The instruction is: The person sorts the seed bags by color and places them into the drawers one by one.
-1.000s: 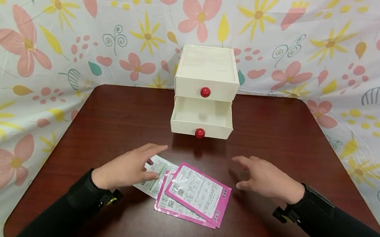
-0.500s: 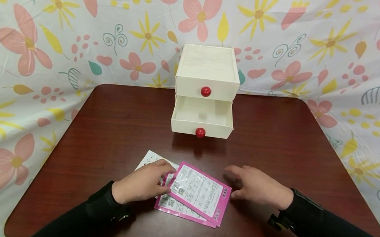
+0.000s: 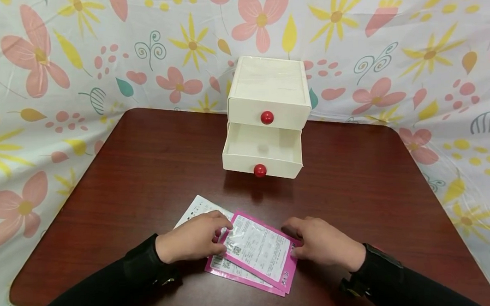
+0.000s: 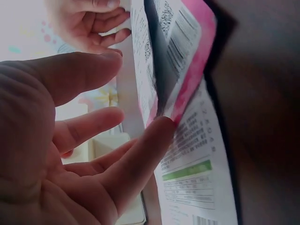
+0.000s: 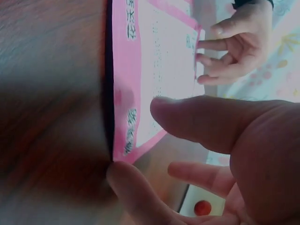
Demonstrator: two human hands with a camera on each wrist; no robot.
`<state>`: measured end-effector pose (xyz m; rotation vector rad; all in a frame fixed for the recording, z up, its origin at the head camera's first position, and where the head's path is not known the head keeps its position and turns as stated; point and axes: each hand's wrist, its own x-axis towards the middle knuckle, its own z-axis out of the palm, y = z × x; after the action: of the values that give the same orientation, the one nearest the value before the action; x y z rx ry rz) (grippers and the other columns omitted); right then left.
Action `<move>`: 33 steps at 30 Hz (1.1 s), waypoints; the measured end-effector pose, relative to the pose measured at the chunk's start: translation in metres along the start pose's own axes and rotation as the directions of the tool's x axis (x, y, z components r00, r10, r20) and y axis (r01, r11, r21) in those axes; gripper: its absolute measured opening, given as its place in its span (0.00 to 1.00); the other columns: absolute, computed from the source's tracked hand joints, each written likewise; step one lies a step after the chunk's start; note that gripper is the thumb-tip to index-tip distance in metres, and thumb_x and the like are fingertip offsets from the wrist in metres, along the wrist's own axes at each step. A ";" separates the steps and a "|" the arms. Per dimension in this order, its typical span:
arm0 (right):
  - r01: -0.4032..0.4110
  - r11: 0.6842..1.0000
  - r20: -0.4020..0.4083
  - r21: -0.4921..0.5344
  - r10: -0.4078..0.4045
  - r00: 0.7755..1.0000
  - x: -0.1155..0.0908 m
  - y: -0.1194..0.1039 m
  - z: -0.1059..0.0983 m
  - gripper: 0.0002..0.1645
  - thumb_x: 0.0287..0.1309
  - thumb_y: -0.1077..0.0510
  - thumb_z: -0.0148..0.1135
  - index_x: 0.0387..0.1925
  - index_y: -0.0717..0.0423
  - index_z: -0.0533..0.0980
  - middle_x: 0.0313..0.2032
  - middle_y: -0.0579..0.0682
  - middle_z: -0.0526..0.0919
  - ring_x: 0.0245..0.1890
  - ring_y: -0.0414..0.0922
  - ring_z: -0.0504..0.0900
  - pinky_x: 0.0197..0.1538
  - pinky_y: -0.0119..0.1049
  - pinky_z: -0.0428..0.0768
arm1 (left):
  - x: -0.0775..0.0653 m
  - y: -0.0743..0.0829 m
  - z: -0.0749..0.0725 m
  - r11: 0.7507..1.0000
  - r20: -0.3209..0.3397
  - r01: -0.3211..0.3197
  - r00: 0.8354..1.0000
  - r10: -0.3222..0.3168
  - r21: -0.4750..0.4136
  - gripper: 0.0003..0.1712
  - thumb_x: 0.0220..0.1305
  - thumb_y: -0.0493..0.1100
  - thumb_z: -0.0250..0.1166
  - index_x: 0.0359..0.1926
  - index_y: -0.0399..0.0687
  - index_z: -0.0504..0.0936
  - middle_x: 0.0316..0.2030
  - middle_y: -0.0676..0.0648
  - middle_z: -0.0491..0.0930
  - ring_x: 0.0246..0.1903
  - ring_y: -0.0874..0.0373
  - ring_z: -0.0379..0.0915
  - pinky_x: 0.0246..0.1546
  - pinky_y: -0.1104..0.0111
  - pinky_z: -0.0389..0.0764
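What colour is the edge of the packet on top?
Pink. The edge of the top packet shows best in the head view.

Head view looks forward, down on the bench (image 3: 158, 167); close, sideways wrist views share the packets (image 3: 258, 249) at upper middle.

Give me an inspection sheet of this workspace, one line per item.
Surface: brown table.
Job's things: top pink packet overlapping lower pink packet; white packet partly beneath. Drawer unit: lower drawer pulled out.
Clutter: nothing seen.
Hands: left hand at the pink packets' left edges, right hand at the top one's right corner; thumbs apart from fingers.
Cables: nothing seen.
Surroundings: flower-patterned backdrop.
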<state>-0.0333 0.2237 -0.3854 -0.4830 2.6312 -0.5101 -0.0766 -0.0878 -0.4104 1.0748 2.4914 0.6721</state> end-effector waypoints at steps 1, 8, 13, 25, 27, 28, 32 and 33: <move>0.001 1.000 -0.007 -0.001 -0.001 1.000 0.001 -0.001 0.001 0.29 0.49 0.55 0.78 0.55 0.52 0.78 0.42 0.44 0.81 0.37 0.42 0.74 0.41 0.44 0.77 | 0.001 0.001 0.001 1.000 0.004 -0.003 1.000 0.003 0.005 0.22 0.58 0.47 0.74 0.52 0.45 0.83 0.45 0.51 0.77 0.34 0.62 0.70 0.39 0.70 0.76; 0.003 1.000 -0.028 0.005 -0.003 1.000 0.008 -0.012 0.008 0.27 0.50 0.58 0.76 0.53 0.53 0.79 0.35 0.43 0.79 0.33 0.42 0.72 0.36 0.40 0.75 | 0.004 0.004 0.005 0.999 0.008 -0.017 1.000 0.017 0.032 0.19 0.58 0.48 0.74 0.49 0.46 0.84 0.45 0.51 0.77 0.38 0.61 0.70 0.47 0.67 0.76; 0.024 1.000 -0.023 -0.005 -0.024 0.999 0.013 -0.019 0.008 0.29 0.50 0.57 0.76 0.55 0.53 0.78 0.33 0.43 0.76 0.33 0.41 0.72 0.35 0.38 0.74 | 0.003 0.004 0.001 0.998 -0.040 -0.027 0.999 0.029 0.054 0.17 0.58 0.47 0.74 0.47 0.46 0.85 0.45 0.50 0.77 0.38 0.60 0.70 0.46 0.66 0.76; -0.090 0.995 -0.019 -0.043 0.089 0.996 -0.004 -0.008 -0.009 0.33 0.46 0.54 0.80 0.56 0.54 0.77 0.33 0.43 0.77 0.32 0.43 0.71 0.36 0.40 0.74 | 0.000 0.002 -0.009 0.997 -0.098 0.068 0.993 -0.065 0.023 0.15 0.59 0.45 0.73 0.47 0.47 0.85 0.46 0.51 0.77 0.39 0.59 0.70 0.40 0.66 0.75; -0.105 0.994 0.004 -0.031 0.105 0.994 -0.006 -0.007 -0.008 0.32 0.46 0.54 0.80 0.54 0.53 0.77 0.32 0.43 0.76 0.32 0.43 0.71 0.37 0.41 0.74 | 0.001 0.002 -0.006 0.997 -0.085 0.074 0.994 -0.072 0.021 0.17 0.59 0.45 0.73 0.48 0.46 0.84 0.45 0.51 0.78 0.40 0.59 0.70 0.42 0.66 0.75; -0.106 0.994 0.011 -0.020 0.106 0.994 -0.006 -0.006 -0.008 0.31 0.46 0.54 0.80 0.54 0.53 0.78 0.33 0.42 0.77 0.32 0.43 0.71 0.37 0.42 0.74 | 0.001 0.002 -0.005 0.997 -0.077 0.079 0.994 -0.077 0.027 0.18 0.58 0.46 0.74 0.48 0.46 0.84 0.45 0.51 0.79 0.40 0.59 0.70 0.44 0.65 0.75; -0.081 0.997 0.020 0.005 0.081 0.996 -0.004 -0.010 -0.002 0.32 0.47 0.53 0.79 0.54 0.54 0.78 0.37 0.44 0.80 0.34 0.43 0.73 0.40 0.43 0.76 | 0.005 0.002 0.002 0.996 -0.048 0.070 0.997 -0.067 0.054 0.22 0.57 0.48 0.75 0.51 0.46 0.83 0.43 0.51 0.80 0.41 0.58 0.71 0.49 0.62 0.75; -0.075 0.997 0.019 0.008 0.075 0.997 -0.004 -0.011 -0.001 0.32 0.47 0.53 0.79 0.54 0.55 0.78 0.38 0.44 0.80 0.35 0.44 0.73 0.41 0.43 0.77 | 0.006 0.003 0.003 0.996 -0.039 0.070 0.997 -0.068 0.058 0.23 0.57 0.49 0.74 0.52 0.46 0.83 0.43 0.51 0.80 0.42 0.58 0.72 0.50 0.62 0.75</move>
<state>-0.0276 0.2161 -0.3791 -0.3830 2.6166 -0.4904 -0.0772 -0.0805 -0.4122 1.0006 2.5817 0.6071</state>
